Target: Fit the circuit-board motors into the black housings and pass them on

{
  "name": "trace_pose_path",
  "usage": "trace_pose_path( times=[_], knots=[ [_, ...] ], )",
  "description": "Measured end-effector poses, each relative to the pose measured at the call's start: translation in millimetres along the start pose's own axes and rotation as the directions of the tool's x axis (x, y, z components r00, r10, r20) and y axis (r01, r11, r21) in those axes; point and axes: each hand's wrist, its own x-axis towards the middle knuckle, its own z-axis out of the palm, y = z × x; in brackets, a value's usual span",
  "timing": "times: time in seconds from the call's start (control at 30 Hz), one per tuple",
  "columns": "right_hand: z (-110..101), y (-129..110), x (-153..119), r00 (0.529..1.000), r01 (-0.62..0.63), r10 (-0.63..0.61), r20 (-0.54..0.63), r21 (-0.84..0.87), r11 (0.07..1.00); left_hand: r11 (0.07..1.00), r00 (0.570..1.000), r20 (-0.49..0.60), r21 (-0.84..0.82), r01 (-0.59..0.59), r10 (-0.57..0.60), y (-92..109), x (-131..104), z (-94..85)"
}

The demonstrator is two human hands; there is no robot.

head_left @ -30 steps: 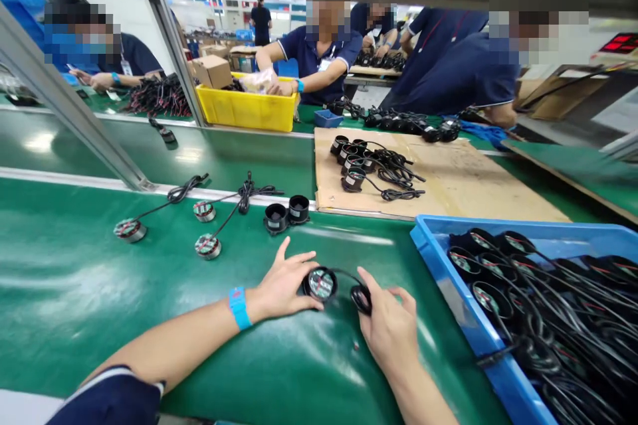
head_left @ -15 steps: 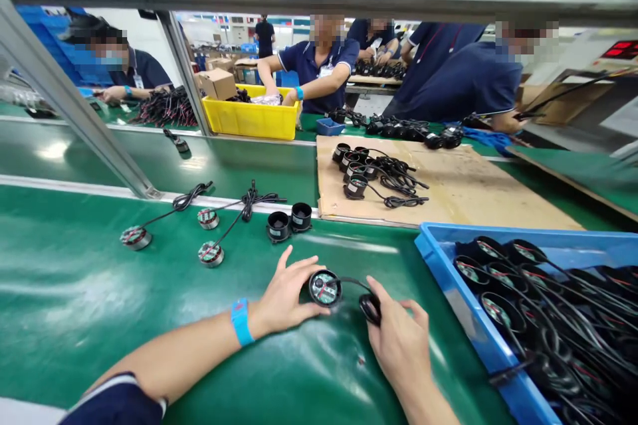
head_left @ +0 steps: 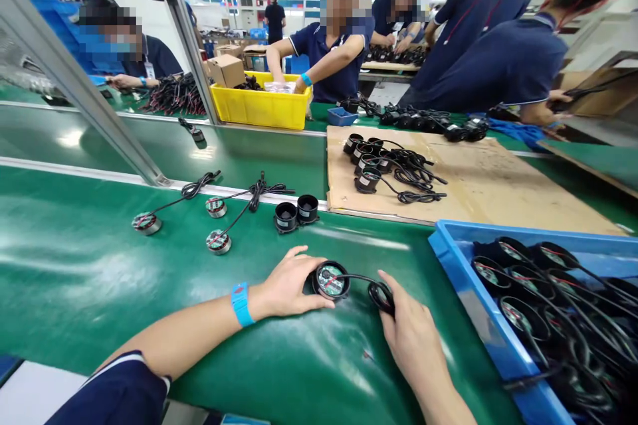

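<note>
My left hand (head_left: 294,282), with a blue wristband, grips a round black housing (head_left: 332,279) from its left side. A green circuit board with red wires shows inside the housing. From it a black cable arcs to the right, and my right hand (head_left: 411,325) pinches the coiled bundle (head_left: 381,295) of that cable. Two black cups (head_left: 286,217) stand behind my left hand. Farther left on the green table (head_left: 100,292) lie three metal-rimmed round boards (head_left: 218,241) with coiled cables.
At right, a blue bin (head_left: 468,309) holds several black housings with cables. Cardboard (head_left: 478,186) bearing more housings lies behind. A metal post (head_left: 100,93) rises at left. Beyond, a person reaches into a yellow bin (head_left: 259,108); other people work around.
The view has shifted, so the far table items appear farther right and higher. Both hands keep their holds; the housing is tilted a little differently, and the person at right has moved an arm.
</note>
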Motion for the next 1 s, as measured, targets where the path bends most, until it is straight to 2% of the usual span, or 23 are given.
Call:
trace_pose_path(
  times=[0.1,0.17,0.23,0.37,0.47,0.53,0.6,0.67,0.73,0.83,0.9,1.0],
  knots=[
    [-9,-2,1,0.994,-0.107,0.098,0.056,0.213,0.971,0.999,0.999,-0.020,-0.037,-0.039,0.038,18,0,-6.8],
    [-19,-8,5,0.985,-0.156,0.121,0.123,0.337,0.928,0.996,0.999,-0.017,-0.076,-0.052,0.051,27,-1,-11.3],
    [-32,-16,11,0.982,-0.150,0.083,0.168,0.439,0.886,0.991,0.999,0.002,-0.122,-0.045,0.046,33,-2,-14.8],
    [-55,-36,31,0.980,-0.035,-0.090,0.179,0.594,0.804,0.988,0.998,0.067,-0.153,-0.010,0.021,39,-1,-18.5],
    [-66,-51,51,0.965,0.003,-0.157,0.209,0.594,0.805,0.988,0.997,0.080,-0.157,0.010,0.002,37,-1,-19.6],
    [-73,-57,66,0.956,0.029,-0.180,0.232,0.538,0.843,0.980,0.996,0.091,-0.196,0.032,-0.014,33,-2,-19.4],
    [-83,-52,83,0.959,0.048,-0.166,0.231,0.443,0.895,0.963,0.996,0.081,-0.265,0.043,-0.022,27,-4,-16.9],
    [-97,-35,106,0.974,0.048,-0.108,0.199,0.287,0.957,0.941,0.999,0.006,-0.335,0.051,-0.052,19,-7,-11.1],
    [-114,-5,138,0.987,0.002,-0.016,0.157,0.085,0.996,0.913,0.990,-0.088,-0.401,0.070,-0.115,11,-8,-2.3],
    [-130,49,199,0.967,-0.162,0.203,0.152,-0.247,0.955,0.893,0.980,-0.096,-0.433,0.119,-0.177,2,-8,11.3],
    [-129,82,240,0.923,-0.250,0.349,0.161,-0.437,0.864,0.908,0.984,-0.073,-0.400,0.120,-0.162,-3,-8,18.0],
    [-104,116,287,0.898,-0.252,0.391,0.200,-0.495,0.831,0.923,0.987,-0.097,-0.375,0.082,-0.127,-12,-7,27.3]
  ],
)
